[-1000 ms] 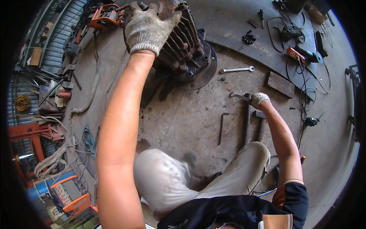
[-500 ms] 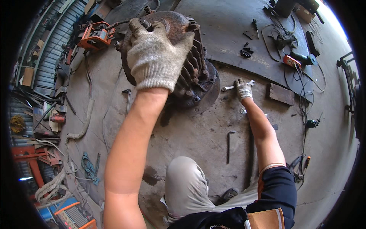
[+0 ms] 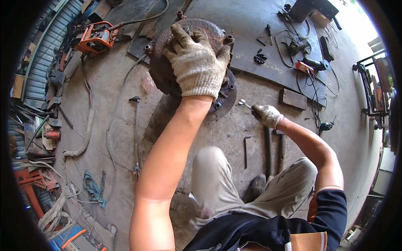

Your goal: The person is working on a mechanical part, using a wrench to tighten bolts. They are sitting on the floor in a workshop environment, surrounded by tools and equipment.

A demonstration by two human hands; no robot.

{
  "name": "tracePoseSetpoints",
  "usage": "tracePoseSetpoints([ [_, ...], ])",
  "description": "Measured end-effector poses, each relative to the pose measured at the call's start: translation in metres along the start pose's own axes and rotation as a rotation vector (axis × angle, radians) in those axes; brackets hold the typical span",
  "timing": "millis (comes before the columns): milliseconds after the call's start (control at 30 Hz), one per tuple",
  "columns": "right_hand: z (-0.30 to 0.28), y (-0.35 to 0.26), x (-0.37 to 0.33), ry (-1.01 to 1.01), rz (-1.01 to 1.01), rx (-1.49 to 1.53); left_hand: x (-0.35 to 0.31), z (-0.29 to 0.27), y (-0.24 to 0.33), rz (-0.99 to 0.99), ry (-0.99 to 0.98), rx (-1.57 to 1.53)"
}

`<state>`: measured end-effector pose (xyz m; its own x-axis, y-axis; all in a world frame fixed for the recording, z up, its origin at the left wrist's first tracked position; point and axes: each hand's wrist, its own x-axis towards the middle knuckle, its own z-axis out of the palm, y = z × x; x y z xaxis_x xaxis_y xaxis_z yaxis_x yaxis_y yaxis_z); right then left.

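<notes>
A rusty, finned motor housing (image 3: pixel 157 69), round on top with lugs around its edge, stands on a dark round flange (image 3: pixel 228 98) ahead of me. On its top lies my left hand (image 3: pixel 197 67) in a knitted work glove, fingers spread beside a raised stud. To the right, my right hand (image 3: pixel 268 116), gloved too, is closed around a wrench (image 3: pixel 247 105). One bright end of it sticks out toward the flange, a short gap away; the rest is hidden in my fist.
An L-shaped hex key (image 3: pixel 246 152), a dark bar (image 3: pixel 268 150) and a wooden block (image 3: pixel 293 99) lie on the floor. Left is a long thin torch-like tool (image 3: pixel 137 125). A steel plate (image 3: pixel 247 42) bears cables and an angle grinder (image 3: pixel 316 63). An orange machine (image 3: pixel 96 38) stands far left.
My right hand has picked the wrench up off the floor and drawn it back toward me. My left hand stays on the housing. The whole view has shifted.
</notes>
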<state>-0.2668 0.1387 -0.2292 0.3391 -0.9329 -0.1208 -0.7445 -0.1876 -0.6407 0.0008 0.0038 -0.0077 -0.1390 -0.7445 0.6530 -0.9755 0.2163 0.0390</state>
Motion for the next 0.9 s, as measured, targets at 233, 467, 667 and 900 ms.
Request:
tracePoseSetpoints([
  [233,0.036,-0.149,0.018,0.01,0.636,0.987,0.0,0.002,-0.002,-0.027,0.087,-0.082],
  [467,0.096,-0.211,0.05,0.236,0.737,1.557,0.004,0.002,-0.002,-0.068,0.115,-0.121],
  [667,0.117,-0.24,0.066,0.358,0.658,1.657,0.004,0.002,0.002,-0.074,0.098,-0.084],
  [900,0.144,-0.204,0.059,0.259,0.629,1.667,0.005,0.001,0.002,-0.06,0.083,-0.05],
])
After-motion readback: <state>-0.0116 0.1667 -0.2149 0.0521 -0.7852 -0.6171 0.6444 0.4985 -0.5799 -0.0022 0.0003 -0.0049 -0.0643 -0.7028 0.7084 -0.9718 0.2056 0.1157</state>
